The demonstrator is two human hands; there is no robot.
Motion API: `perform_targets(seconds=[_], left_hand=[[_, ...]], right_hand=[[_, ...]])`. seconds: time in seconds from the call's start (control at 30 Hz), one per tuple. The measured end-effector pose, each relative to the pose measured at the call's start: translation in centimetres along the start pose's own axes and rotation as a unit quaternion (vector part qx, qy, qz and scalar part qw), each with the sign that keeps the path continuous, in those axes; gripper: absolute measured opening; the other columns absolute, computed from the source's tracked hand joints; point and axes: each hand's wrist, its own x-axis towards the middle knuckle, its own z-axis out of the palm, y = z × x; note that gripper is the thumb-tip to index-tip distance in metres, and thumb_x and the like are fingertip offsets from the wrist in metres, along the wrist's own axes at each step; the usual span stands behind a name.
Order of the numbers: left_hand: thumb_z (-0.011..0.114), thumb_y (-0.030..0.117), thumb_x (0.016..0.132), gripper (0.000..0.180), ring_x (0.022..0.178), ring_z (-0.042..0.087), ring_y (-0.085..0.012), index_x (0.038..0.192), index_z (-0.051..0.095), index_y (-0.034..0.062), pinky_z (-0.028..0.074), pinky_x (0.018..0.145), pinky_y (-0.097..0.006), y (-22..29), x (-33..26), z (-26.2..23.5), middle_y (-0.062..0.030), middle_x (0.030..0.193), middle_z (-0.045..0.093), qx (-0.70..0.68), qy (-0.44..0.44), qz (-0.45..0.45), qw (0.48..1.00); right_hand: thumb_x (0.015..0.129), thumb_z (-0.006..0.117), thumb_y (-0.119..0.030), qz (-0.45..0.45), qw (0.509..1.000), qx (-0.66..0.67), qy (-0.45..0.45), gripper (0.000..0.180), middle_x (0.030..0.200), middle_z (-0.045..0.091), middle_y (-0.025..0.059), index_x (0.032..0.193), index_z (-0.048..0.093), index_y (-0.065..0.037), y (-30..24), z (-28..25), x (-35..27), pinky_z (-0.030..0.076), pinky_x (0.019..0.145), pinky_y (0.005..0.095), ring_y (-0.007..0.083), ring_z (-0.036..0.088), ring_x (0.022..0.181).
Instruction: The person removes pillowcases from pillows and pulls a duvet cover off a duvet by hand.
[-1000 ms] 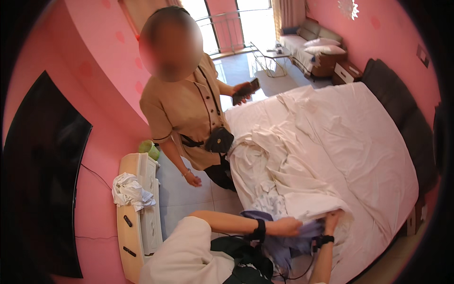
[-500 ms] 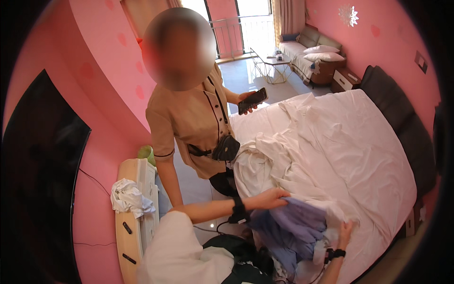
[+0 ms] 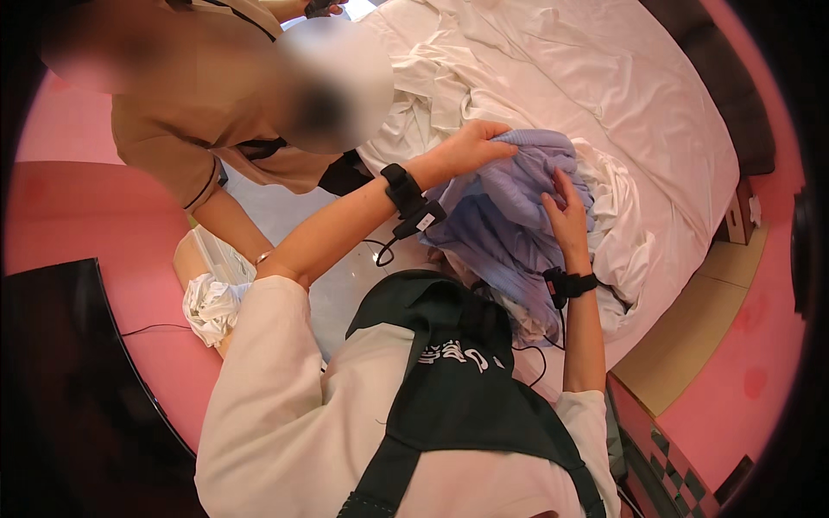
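Note:
A crumpled lavender-blue cloth [image 3: 509,207] with a ribbed-looking upper edge hangs and lies at the near edge of the bed. My left hand [image 3: 473,148] pinches that upper edge between thumb and fingers, holding it raised. On the cloth's right side rests my right hand [image 3: 568,214], its thumb and fingers apart against the folds; some fingertips are partly hidden. White bedding [image 3: 617,194] is bunched just right of the cloth. Each wrist wears a black strap with a small device and a cable.
Close on the left stands a person in a tan shirt [image 3: 173,112], a dark phone [image 3: 324,9] in one hand. Behind them a cabinet [image 3: 192,255] bears a crumpled white cloth [image 3: 210,306]. The bed [image 3: 665,95] spreads ahead; a black screen [image 3: 78,371] is at far left.
My view has tipped down toward my body and apron. My left hand still holds the blue cloth's edge. The right hand has moved from the white sheet onto the blue cloth.

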Motion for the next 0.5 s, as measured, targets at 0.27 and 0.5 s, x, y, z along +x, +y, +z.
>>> perform_targets(seconds=[0.27, 0.5], left_hand=[[0.054, 0.012, 0.080, 0.024, 0.074, 0.053, -0.0073, 0.098, 0.057, -0.0025, 0.043, 0.067, -0.020, -1.3, 0.8, -0.4, -0.0014, 0.085, 0.059, 0.019, 0.003, -0.001, 1.000], [0.056, 0.015, 0.069, 0.023, 0.070, 0.056, -0.0301, 0.090, 0.060, 0.0045, 0.043, 0.066, -0.033, -0.1, 0.0, 2.0, -0.0178, 0.076, 0.058, 0.319, -0.044, 0.183, 0.929]], right_hand=[[0.074, 0.056, -0.009, -0.076, 0.991, -0.081, 0.074, 0.052, 0.117, 0.048, 0.0146, 0.122, 0.040, -0.002, -1.3, 1.1, 0.9, 0.038, 0.088, 0.0292, 0.0255, 0.047, 0.107], [0.065, 0.054, 0.000, -0.084, 0.974, -0.201, 0.058, 0.051, 0.099, 0.054, 0.0183, 0.115, 0.049, -0.009, -2.3, 1.9, 1.8, 0.041, 0.077, 0.0333, 0.0319, 0.053, 0.091]])
